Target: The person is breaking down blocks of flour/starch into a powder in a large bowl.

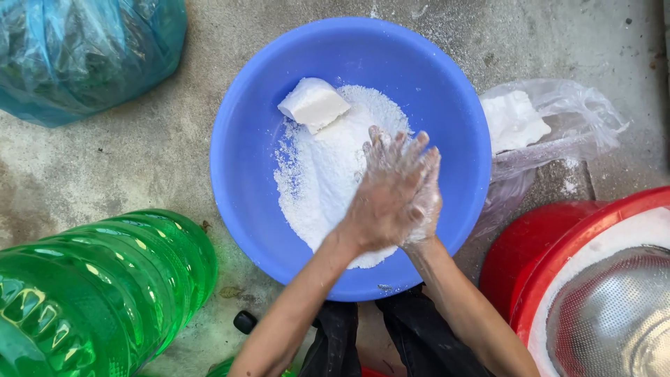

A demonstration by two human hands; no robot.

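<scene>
A rough grey concrete floor (139, 146), dusted with white powder, is lying under everything here. I am crouching over a blue plastic basin (244, 209), and both my hands are hovering above its middle. My left hand (384, 199) is lying on top, fingers stretched out and only slightly spread, its palm pressing flat against my right hand (426, 202) beneath it. Both are coated in white dust, so the grip is pressed together, palm to palm; I cannot tell whether any lump is caught between the palms.

Directly below and beyond my hands, a heap of white crumbly powder (314, 174) is covering the basin's bottom. A solid white block (314, 103) is resting on the heap's far edge, well ahead of my fingertips and a little to the left.

To the right of my hands, outside the basin, a clear plastic bag (558, 126) is holding another white chunk (513, 120). Nearer to me on the right, a red basin (558, 251) is carrying a metal mesh sieve (614, 314). To my left, a big green plastic bottle (98, 293) is lying on its side, and a blue-green plastic bag (84, 49) is sitting far off to the left.
</scene>
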